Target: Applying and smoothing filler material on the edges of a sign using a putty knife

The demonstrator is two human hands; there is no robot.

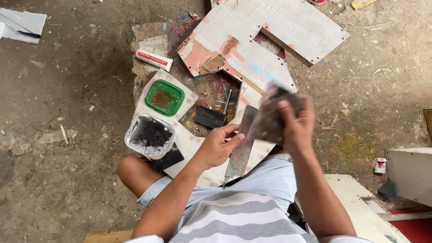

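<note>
The person sits low, knees apart, working over the lap; the left hand (220,146) grips a long putty knife (240,148) with fingers closed round the blade's upper part, its tip pointing down toward the striped shorts, apparently to steady it; the right hand (294,126) is clamped on a second, broader scraper (270,117), laid across the first blade, the two tools touching, seemingly so that one edge can clean the other.

Just beyond the left knee stands an open tub of dark grey filler (150,136), within easy reach; beside it lies its green lid (164,97), upturned and smeared red; a small black spreader (209,117) rests near; a white and red tube (154,60) lies further out.

All of these sit on or against a notched, paint-stained board (252,49), flat on the ground.

The floor (67,135) is bare, dirty concrete, littered with chips and scraps; a white painted bench (355,202) stands at right.
</note>
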